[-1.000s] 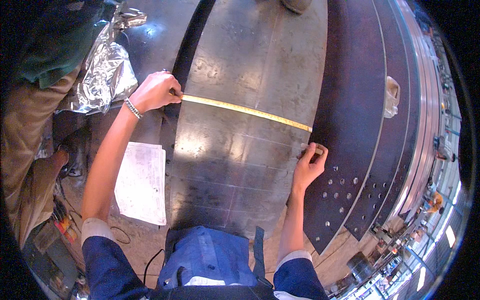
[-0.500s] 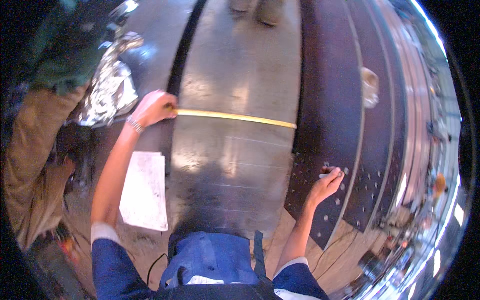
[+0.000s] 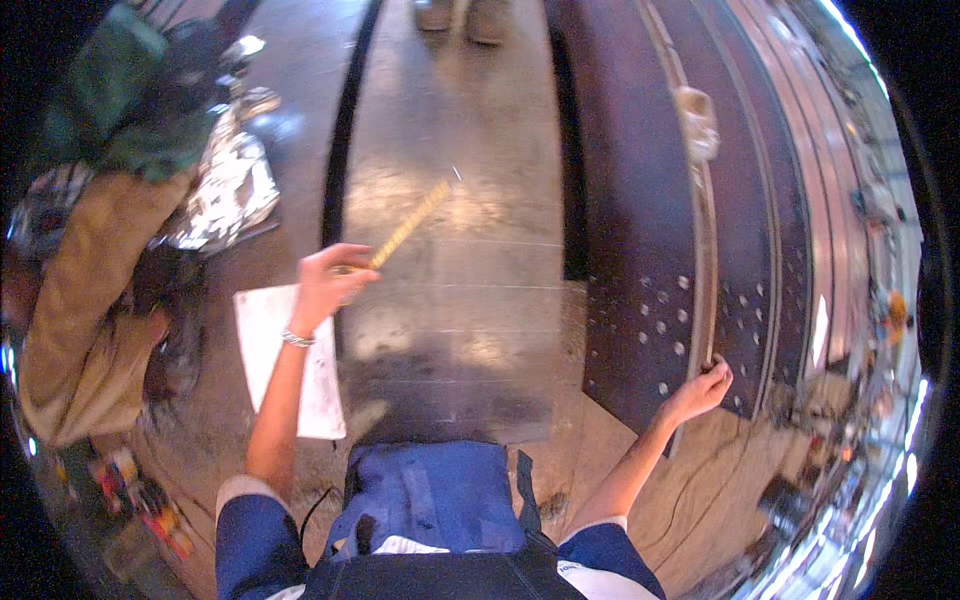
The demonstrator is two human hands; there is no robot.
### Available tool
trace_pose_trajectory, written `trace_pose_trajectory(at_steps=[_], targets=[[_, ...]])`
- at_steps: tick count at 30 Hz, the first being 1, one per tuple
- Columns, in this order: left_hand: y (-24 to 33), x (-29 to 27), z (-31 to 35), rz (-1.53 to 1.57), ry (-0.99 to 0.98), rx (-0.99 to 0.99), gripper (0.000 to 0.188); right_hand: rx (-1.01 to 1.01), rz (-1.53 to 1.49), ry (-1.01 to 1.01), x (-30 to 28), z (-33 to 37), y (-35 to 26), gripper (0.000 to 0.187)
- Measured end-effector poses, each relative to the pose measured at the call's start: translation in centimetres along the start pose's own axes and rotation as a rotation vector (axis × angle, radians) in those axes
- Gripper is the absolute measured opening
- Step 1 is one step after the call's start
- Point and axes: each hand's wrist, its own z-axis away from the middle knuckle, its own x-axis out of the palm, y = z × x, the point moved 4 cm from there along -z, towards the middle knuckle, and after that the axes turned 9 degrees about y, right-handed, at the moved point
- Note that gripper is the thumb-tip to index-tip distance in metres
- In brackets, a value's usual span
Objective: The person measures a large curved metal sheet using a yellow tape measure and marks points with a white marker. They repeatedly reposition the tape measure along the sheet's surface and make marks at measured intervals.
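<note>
My left hand is closed around a tape measure, its case mostly hidden by the fingers. The yellow tape blade sticks out up and to the right, its far end over a grey metal plate. Thin pale lines run across that plate. At the right, my right hand is closed with fingers pinched together; whatever it holds is too small to tell. It is over a dark perforated plate, near a long narrow strip. White paper sheets lie beneath my left forearm.
Crumpled silvery foil lies at the far left, near another person in brown trousers. A pale roll-like object sits on the strip. A pair of boots shows at the top. Cables and gear lie at the lower right.
The tape no longer spans straight across the plate; it is shorter and angled up right. My left hand has moved down and slightly right, my right hand outward to the right.
</note>
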Motion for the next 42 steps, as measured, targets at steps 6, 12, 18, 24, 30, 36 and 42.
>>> trace_pose_trajectory(at_steps=[6,12,18,24,30,36,42], targets=[[3.3,2.4,9.4,-0.158,-0.181,0.150,0.020,-0.010,-0.123,-0.765,4.0,12.6,-2.6,0.029],[3.7,6.7,18.8,-0.280,-0.338,0.339,0.020,0.071,-0.083,-1.595,-0.8,27.8,-5.9,0.025],[1.5,6.3,23.9,-0.350,-0.430,0.262,0.025,0.018,-0.095,-1.522,-2.6,25.6,0.0,0.021],[-3.6,0.5,26.6,-0.438,-0.502,0.200,0.025,0.194,0.019,-1.252,-2.5,15.2,13.0,0.023],[-3.9,-0.2,26.2,-0.525,-0.446,0.259,0.022,-0.138,-0.030,-1.105,-2.1,18.1,17.1,0.026],[-4.6,-0.6,25.4,-0.615,-0.411,0.261,0.017,0.061,-0.023,-1.156,-3.6,19.3,13.1,0.028],[-5.5,-2.2,25.3,-0.587,-0.377,0.266,0.017,0.118,-0.015,-1.181,-3.9,20.2,14.6,0.026]])
